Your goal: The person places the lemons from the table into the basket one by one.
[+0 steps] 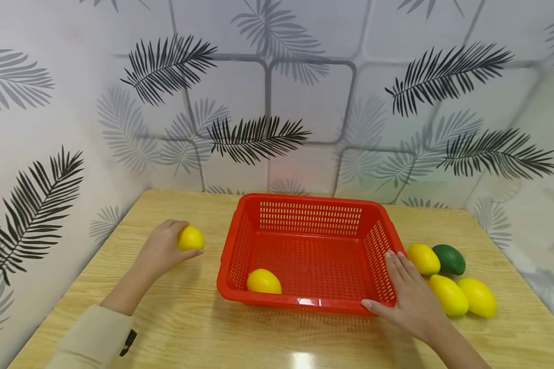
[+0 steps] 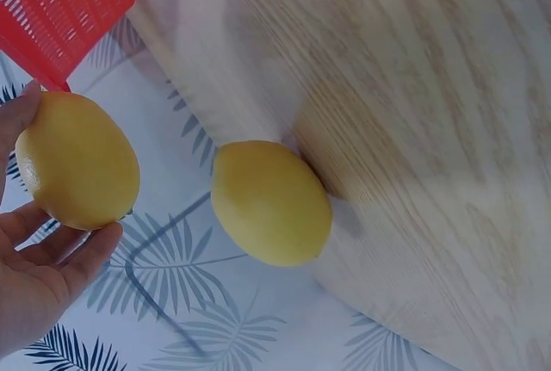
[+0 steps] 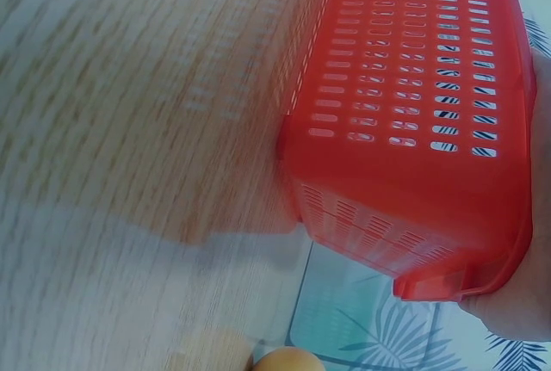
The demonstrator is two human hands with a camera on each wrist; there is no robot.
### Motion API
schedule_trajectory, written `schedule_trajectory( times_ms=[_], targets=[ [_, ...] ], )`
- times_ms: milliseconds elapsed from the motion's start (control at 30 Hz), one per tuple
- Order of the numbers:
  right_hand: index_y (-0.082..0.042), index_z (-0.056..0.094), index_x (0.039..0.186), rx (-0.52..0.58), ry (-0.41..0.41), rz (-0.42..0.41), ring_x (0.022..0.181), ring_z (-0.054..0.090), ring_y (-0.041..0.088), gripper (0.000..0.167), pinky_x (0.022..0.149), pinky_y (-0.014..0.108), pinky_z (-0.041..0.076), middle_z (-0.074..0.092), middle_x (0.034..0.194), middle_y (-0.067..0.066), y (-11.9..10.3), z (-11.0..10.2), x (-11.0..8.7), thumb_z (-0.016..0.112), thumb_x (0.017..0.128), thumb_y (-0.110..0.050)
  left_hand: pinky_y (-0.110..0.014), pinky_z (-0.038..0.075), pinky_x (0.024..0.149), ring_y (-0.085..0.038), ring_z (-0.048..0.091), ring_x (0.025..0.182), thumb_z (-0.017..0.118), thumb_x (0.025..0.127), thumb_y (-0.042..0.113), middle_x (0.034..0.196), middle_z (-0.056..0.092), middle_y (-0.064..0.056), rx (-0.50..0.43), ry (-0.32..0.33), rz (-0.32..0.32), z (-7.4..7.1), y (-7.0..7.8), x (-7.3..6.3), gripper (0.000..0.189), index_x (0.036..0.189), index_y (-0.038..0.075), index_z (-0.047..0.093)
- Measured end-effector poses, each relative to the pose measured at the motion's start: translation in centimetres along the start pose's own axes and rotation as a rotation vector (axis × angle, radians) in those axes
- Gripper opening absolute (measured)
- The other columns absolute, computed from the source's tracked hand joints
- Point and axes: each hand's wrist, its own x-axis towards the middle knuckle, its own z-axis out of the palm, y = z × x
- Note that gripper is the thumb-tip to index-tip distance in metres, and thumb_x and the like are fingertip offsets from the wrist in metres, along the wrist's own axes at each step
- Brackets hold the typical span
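My left hand point(image 1: 159, 249) holds a yellow lemon point(image 1: 192, 239) between thumb and fingers, to the left of a red plastic basket point(image 1: 311, 302). In the left wrist view, another lemon point(image 2: 271, 203) rests on the table beside the held one; in the head view the left hand hides it. My right hand point(image 1: 413, 300) rests on the basket's right front corner, its fingers straight over the side rim and its thumb on the front rim. One lemon point(image 1: 263, 281) lies inside the basket at the front left.
Right of the basket lie several yellow lemons point(image 1: 477, 297) and one dark green fruit point(image 1: 449, 259), close together. The wooden table point(image 1: 184, 328) meets a leaf-patterned wall point(image 1: 304, 102) at the back and at the left.
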Motion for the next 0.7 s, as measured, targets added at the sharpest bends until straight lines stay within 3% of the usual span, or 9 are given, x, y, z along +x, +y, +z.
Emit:
schedule_trajectory(
  times_ms=[700],
  targets=[
    [0.006, 0.021, 0.145, 0.012, -0.002, 0.007, 0.137, 0.022, 0.042, 0.103, 0.108, 0.060, 0.024, 0.024, 0.150, 0.025, 0.0, 0.0, 0.0, 0.057, 0.077, -0.064, -0.048, 0.051, 0.083, -0.038, 0.056, 0.099, 0.079, 0.072, 0.030, 0.112, 0.059, -0.024, -0.033, 0.029, 0.039, 0.2, 3.0, 2.2, 0.064, 0.118, -0.008, 0.055]
  ],
)
